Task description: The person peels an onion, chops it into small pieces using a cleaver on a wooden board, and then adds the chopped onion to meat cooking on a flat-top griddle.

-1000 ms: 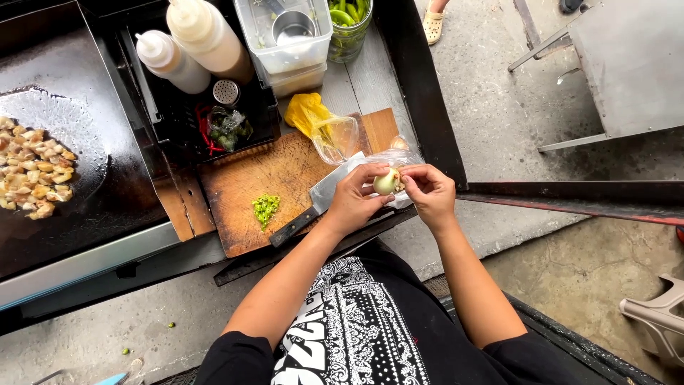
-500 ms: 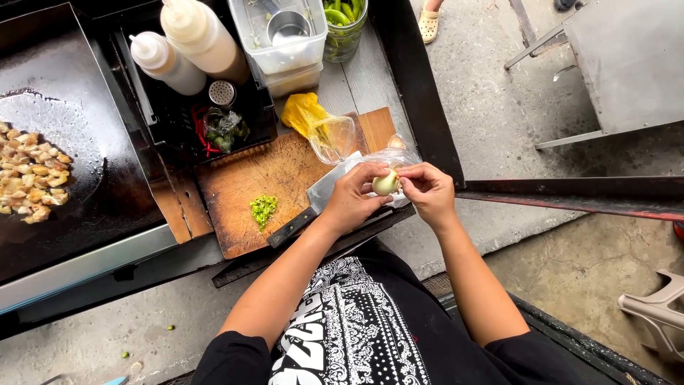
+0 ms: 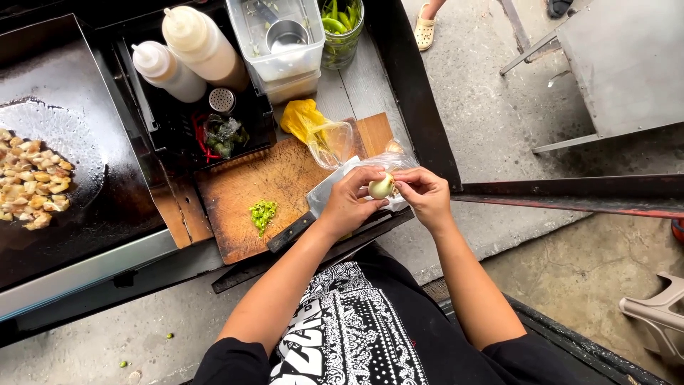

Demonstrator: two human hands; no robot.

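Note:
Between both hands I hold a small pale onion [image 3: 381, 187] over the right end of a wooden cutting board [image 3: 242, 192]. My left hand [image 3: 350, 202] grips it from the left with fingers curled over its top. My right hand [image 3: 422, 196] pinches its right side. Under the hands lies a clear plastic bag [image 3: 335, 187]. A small pile of chopped green chilli [image 3: 262, 212] sits on the board, and a dark knife handle [image 3: 291, 232] lies at the board's front edge.
A black griddle [image 3: 78, 207] at left holds fried pieces [image 3: 32, 187]. Behind the board: two squeeze bottles [image 3: 182, 53], a shaker [image 3: 222, 101], a clear tub with a metal cup [image 3: 279, 36], a jar of green chillies [image 3: 340, 28], a yellow bag [image 3: 303, 120]. Another person's sandalled foot [image 3: 426, 28] stands far right.
The hands stay on the onion, fingers shifting slightly around it. The view has drifted a little; nothing else moved.

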